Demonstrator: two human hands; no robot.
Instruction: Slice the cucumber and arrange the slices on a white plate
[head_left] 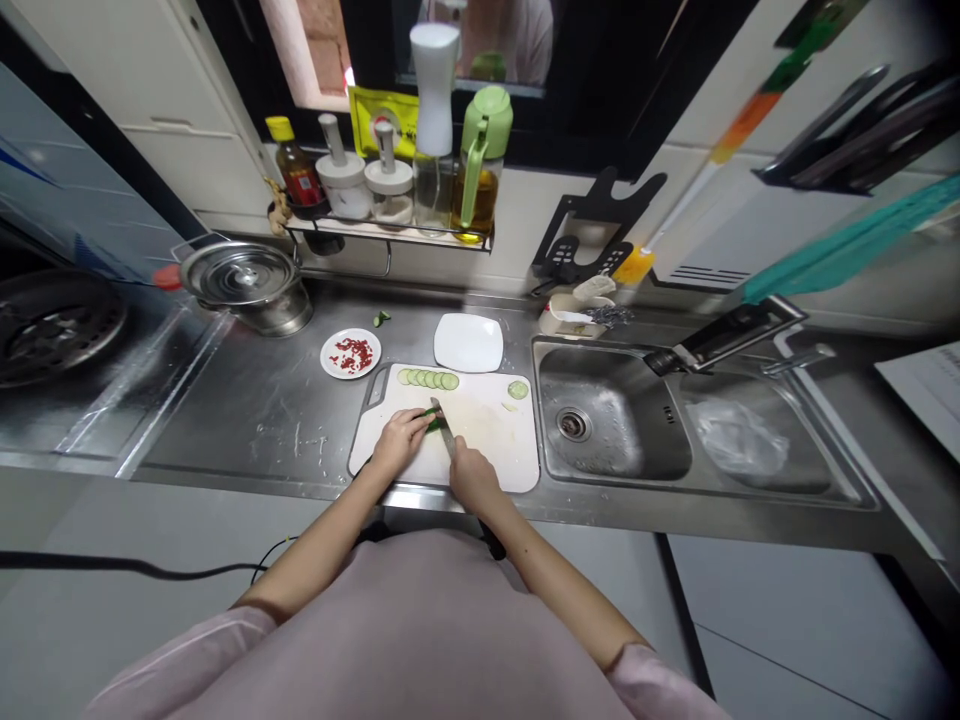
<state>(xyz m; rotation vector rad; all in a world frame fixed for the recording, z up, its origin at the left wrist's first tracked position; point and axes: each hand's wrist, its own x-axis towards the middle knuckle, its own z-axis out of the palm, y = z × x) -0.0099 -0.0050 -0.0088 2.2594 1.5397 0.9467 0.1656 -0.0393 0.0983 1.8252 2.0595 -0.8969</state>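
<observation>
Left hand (402,442), fingers curled, seemingly pins some cucumber (434,425); right hand (474,480) is wrapped round a knife (446,430)

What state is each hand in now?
Left hand: closed, holding the green cucumber piece.
Right hand: closed, holding the knife.

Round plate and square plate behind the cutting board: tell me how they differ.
The round plate has a circular rim; the square plate has four sides with rounded corners.
The round plate carries scattered red pieces; the square plate shows a bare surface.
The round plate looks somewhat narrower than the square plate.
Both are white and lie face up.
</observation>
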